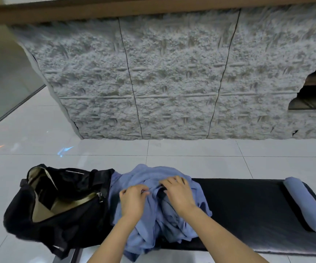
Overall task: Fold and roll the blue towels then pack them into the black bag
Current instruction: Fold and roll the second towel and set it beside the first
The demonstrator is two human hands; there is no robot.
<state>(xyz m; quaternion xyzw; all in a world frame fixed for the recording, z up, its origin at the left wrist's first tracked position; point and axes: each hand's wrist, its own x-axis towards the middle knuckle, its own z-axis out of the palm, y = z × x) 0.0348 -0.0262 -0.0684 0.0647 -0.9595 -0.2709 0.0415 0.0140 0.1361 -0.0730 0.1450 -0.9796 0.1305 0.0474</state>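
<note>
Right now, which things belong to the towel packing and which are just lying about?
Job: crumpled towel, rolled towel, bag, left hand and right hand, both on the crumpled towel.
Just there: bench, stone wall, floor.

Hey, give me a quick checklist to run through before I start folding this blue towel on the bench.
Black fabric bag with tan lining open: ok.
Crumpled blue cloth towel spread flat: not ok, bunched.
Left hand pinching the towel: ok.
Right hand gripping: cannot tell; it rests on the cloth.
Bare black padded bench beside the pile: ok.
Rolled blue towel out of the way: ok, far right end.
</note>
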